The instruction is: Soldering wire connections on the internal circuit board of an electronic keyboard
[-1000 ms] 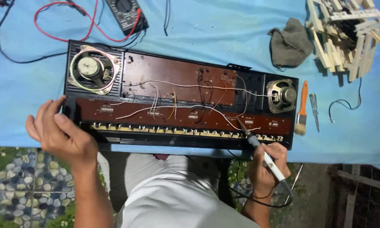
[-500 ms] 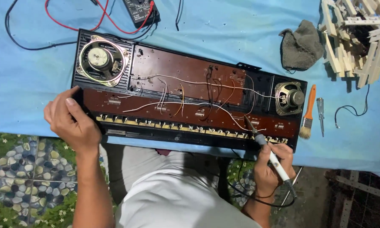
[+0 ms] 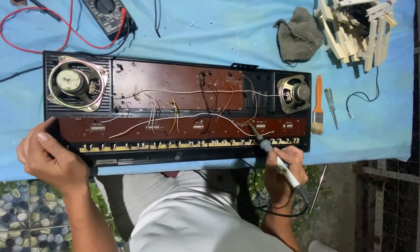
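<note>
My right hand (image 3: 284, 163) is clenched on the iron (image 3: 277, 161), pen-style, tip on the lower board by the right speaker (image 3: 294, 93). My left hand (image 3: 51, 156) grasps the chassis (image 3: 182, 156) at its near-left corner. Chassis lies open on the counter (image 3: 210, 42); brush (image 3: 317, 105) just right of it.

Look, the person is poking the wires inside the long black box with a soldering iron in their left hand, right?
Not quite. The soldering iron is in the right hand, as the head view shows. The left hand grips the left end of the long black box. The tip does reach in among the wires.
</note>
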